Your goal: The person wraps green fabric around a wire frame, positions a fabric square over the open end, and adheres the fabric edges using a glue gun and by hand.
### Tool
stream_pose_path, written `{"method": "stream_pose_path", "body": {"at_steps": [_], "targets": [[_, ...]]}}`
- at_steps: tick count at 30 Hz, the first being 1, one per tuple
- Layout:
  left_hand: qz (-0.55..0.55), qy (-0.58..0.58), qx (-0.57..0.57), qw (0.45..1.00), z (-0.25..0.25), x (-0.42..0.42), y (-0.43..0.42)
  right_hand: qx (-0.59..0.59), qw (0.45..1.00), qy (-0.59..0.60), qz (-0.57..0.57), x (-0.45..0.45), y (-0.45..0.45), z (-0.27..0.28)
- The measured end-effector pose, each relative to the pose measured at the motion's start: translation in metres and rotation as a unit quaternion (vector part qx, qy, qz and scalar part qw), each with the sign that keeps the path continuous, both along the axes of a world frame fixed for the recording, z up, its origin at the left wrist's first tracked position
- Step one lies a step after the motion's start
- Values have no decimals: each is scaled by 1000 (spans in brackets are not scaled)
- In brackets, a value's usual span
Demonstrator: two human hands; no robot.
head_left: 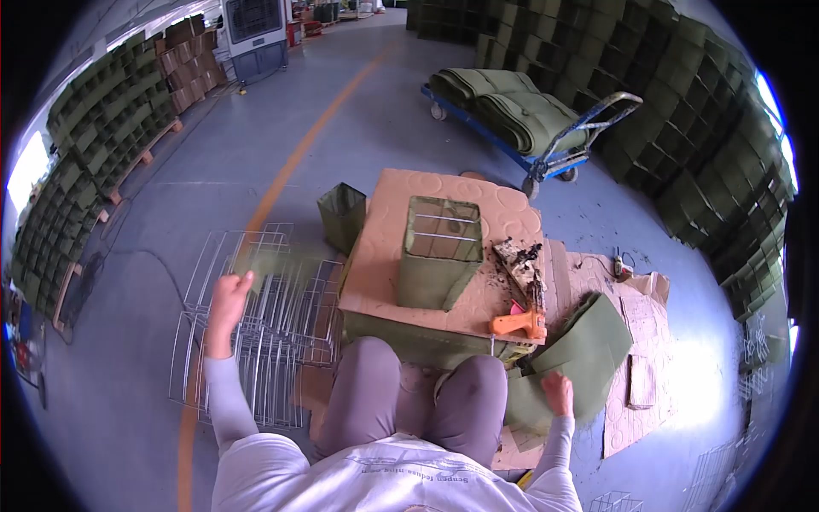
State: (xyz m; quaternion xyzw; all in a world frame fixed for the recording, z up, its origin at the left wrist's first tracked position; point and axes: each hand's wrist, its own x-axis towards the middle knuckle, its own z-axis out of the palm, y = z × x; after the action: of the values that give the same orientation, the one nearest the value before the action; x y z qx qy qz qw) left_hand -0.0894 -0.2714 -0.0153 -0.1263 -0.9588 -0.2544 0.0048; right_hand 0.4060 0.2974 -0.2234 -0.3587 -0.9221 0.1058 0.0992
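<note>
Seated person with a blurred green piece in one hand, beside a green box on a cardboard-topped work surface

View looking down past a pale shirt and grey-purple trousers. The left hand (229, 299) is raised over a pile of metal wire frames (264, 358), its fingers closed in a narrow grip on a green piece (281, 271). That piece is smeared by blur, so its shape and edges are unclear. The right hand (559, 392) is curled narrow over a large, curved green sheet (589, 346) lying to the right of the knees; whether it pinches the sheet cannot be told.

Between the hands, beyond the knees, a green fabric-like box (433, 283) rests on the cardboard top (375, 277). Its rectangular opening shows metal wires across it. To its right, on the same cardboard, lie an orange glue gun (516, 324) and a narrow strip (518, 263) covered in dark residue. A second green box (343, 220), open at the top, stands on the floor just beside the work surface, on its left.

Farther off, a blue platform cart (559, 160) carries folded green sheets (512, 109). Tall stacks of green boxes (597, 94) line the right side, with more stacks (102, 119) on pallets at left.
</note>
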Motion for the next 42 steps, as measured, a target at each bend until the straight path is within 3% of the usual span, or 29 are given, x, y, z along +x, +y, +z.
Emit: {"method": "stream_pose_path", "body": {"at_steps": [1,4,6,7,9,10,12,13,15,19,22,23,25,26,31,35,38,42], "targets": [[-62,-19,397,916,-13,4,-8,6,999,44,27,-27,-6,36],[-25,-56,391,918,33,30,-15,-72,982,159,67,-104,-52,150],[58,-31,543,837,61,51,21,-164,946,228,160,-147,-89,207],[60,-32,541,838,58,42,15,-255,917,232,200,-165,-105,225],[-131,-127,519,835,42,19,3,-406,844,206,284,-199,-145,264],[-128,-130,517,836,39,12,5,-453,801,211,329,-214,-165,275],[-261,-163,517,799,36,2,11,-447,790,185,376,-246,-195,289],[-258,-167,515,800,41,5,16,-452,789,183,373,-258,-205,287],[-337,-167,559,739,62,20,32,-514,749,157,387,-277,-221,280],[-349,-162,593,708,78,41,43,-619,691,132,349,-289,-245,263],[-367,-186,556,722,72,39,46,-733,529,268,332,-289,-248,251],[-366,-214,527,736,66,35,47,-735,532,269,324,-285,-243,253],[-366,-246,499,746,61,36,56,-647,613,359,278,-279,-231,266],[-362,-243,479,762,62,37,61,-669,578,375,278,-276,-222,269],[-355,-214,457,787,74,49,94,-671,579,401,233,-258,-195,269],[-337,-230,416,813,74,49,119,-622,634,393,238,-247,-187,270],[-309,-203,454,810,70,66,152,-524,732,371,228,-237,-180,268],[-278,-186,471,816,55,74,177,-559,724,371,157,-229,-172,262]]}}
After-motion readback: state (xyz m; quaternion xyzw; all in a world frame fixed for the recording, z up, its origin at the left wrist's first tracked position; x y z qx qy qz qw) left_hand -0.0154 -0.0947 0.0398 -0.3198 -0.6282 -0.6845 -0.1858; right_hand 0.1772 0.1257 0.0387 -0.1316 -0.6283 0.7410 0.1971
